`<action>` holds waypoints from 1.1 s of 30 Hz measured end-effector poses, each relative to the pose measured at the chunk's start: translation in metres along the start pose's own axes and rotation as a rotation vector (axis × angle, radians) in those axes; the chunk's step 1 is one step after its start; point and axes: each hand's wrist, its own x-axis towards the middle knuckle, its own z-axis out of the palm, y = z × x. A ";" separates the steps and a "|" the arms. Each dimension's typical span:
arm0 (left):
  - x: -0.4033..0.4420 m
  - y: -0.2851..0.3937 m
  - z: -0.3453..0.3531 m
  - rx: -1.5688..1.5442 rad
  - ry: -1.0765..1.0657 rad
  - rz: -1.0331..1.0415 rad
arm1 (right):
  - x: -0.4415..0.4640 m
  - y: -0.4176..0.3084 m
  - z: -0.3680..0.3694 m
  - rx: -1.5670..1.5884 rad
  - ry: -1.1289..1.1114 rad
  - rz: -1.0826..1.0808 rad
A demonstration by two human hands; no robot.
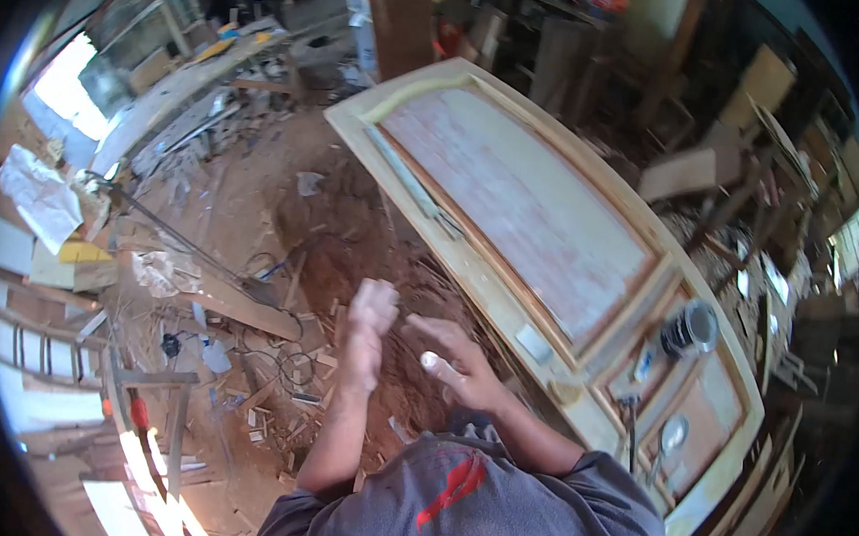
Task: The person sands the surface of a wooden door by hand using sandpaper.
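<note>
My left hand (370,313) is raised in front of my body, holding nothing, its fingers extended and slightly blurred. Across a small gap from it, my right hand (462,365) is empty, with fingers stretched out and the thumb apart. Pale dust or paste coats the right thumb tip and parts of the left fingers. Just right of my hands lies a panelled wooden door (423,196), raised above the floor. On it rest a small whitish block (534,342), a metal tin (692,329) and a round shiny metal piece (674,432).
Wood offcuts (270,405) and shavings litter the dirt floor. A long plank bench (188,95) stands at the far left. Boards (692,174) and scrap pile up beyond the door. A bar (177,228) slants across the left side, near crumpled paper (40,194).
</note>
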 end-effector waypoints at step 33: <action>0.450 0.110 -0.266 -0.304 0.441 -0.091 | 0.565 0.170 0.105 0.377 -0.378 0.062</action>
